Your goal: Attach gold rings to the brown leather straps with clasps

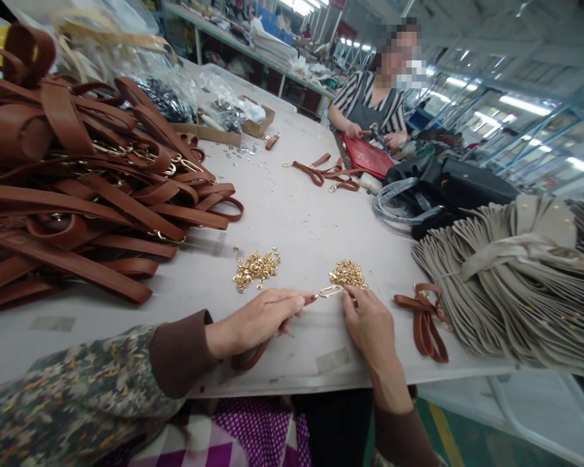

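Observation:
My left hand [257, 319] is closed on a brown leather strap [250, 358] that loops down under the palm toward the table's front edge. A gold clasp [329, 292] sits at the strap's end, between both hands. My right hand [370, 321] pinches that clasp with its fingertips. Two small heaps of gold metal fittings lie just beyond the hands, one heap [255, 268] on the left and another heap [348, 274] on the right.
A large pile of brown straps [78, 188] fills the left of the white table [292, 214]. Beige leather pieces [516, 279] are stacked at right, with a folded brown strap [425, 318] beside them. A person in a striped top [370, 104] works at the far end near black bags [448, 188].

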`<action>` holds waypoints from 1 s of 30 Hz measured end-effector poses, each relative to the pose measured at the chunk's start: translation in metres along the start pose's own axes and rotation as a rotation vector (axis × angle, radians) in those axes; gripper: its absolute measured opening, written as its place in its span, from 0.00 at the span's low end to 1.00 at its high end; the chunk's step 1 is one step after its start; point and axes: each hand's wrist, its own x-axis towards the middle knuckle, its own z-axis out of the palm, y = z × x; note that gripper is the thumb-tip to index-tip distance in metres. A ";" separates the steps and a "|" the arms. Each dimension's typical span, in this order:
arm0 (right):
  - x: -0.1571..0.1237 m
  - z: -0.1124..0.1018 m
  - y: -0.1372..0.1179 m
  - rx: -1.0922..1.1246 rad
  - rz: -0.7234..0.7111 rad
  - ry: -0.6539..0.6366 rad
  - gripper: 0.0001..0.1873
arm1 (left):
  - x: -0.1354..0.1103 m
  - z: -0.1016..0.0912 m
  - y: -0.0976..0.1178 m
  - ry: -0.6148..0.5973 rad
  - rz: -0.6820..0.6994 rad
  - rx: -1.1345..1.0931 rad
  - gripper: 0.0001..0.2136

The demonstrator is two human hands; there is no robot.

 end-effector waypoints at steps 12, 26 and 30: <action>0.017 0.014 -0.006 -0.195 -0.002 -0.015 0.13 | 0.006 0.000 -0.013 -0.039 -0.053 -0.387 0.09; -0.039 0.005 -0.090 0.663 0.085 0.171 0.06 | 0.008 0.002 -0.019 0.118 0.101 0.026 0.05; -0.033 0.005 -0.091 0.483 -0.088 0.256 0.05 | 0.006 0.003 -0.020 0.158 0.149 0.065 0.06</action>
